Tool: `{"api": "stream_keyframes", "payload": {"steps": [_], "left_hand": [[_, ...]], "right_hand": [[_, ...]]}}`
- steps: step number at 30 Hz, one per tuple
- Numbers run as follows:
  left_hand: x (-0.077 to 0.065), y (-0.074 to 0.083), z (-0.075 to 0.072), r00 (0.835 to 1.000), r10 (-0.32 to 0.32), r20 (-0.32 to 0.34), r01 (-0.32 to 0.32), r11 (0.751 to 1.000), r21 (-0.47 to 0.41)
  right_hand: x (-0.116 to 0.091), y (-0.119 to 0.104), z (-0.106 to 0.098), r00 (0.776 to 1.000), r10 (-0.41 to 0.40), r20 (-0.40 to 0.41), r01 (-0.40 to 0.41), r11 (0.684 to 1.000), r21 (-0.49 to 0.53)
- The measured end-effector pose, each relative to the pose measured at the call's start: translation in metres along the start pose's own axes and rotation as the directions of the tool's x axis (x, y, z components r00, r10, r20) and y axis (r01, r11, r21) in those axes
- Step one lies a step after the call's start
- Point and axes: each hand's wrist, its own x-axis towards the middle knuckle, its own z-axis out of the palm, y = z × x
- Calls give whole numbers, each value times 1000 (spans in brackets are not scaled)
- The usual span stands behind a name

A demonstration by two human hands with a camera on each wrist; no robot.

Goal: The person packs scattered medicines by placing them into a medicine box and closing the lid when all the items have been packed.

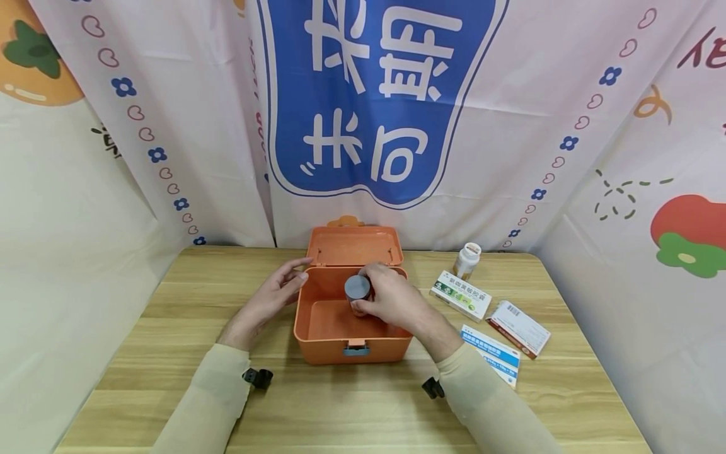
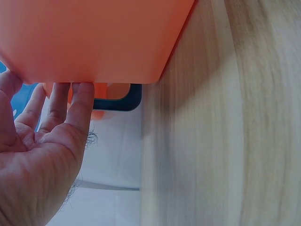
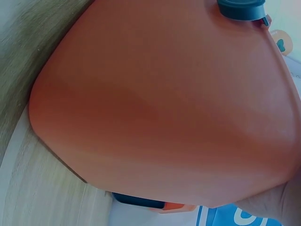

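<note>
An orange plastic box (image 1: 351, 350) stands on the table, its lid (image 1: 357, 246) tipped back. Inside it, my right hand (image 1: 391, 296) grips a bottle with a grey-blue cap (image 1: 358, 287) between thumb and fingers. The bottle stands roughly upright; most of its body is hidden by the hand. At the box's left side, near the back corner, my left hand (image 1: 276, 292) touches the rim with extended fingers, which the left wrist view shows reaching along the box wall (image 2: 94, 37). Only a sliver of the right hand (image 3: 273, 205) appears in the right wrist view, beyond the box's outer wall (image 3: 155, 108).
Right of the box are a white pill bottle (image 1: 467, 258), a green-and-white medicine box (image 1: 460, 294), a white-and-brown box (image 1: 520, 326) and a blue-and-white box (image 1: 493, 356), partly behind the right sleeve. A blue clasp (image 1: 356, 350) sits on the orange box's front. Printed curtains enclose the wooden table (image 1: 351, 416).
</note>
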Motion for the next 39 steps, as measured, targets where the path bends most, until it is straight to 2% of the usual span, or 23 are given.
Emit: {"api": "stream_keyframes", "payload": {"steps": [14,30,39], "left_hand": [[0,0,-1,1000,-1,-4,1,1000,-1],[2,-2,-1,1000,9,-5,-9,1000,-14],[2,-2,-1,1000,4,-2,-4,1000,-14]], "right_hand": [[0,-2,2,1000,17,21,-16,999,-35],[-2,-3,-5,1000,11,19,-10,999,-44],[-4,-4,-10,999,-29,-34,26,996,-82]]}}
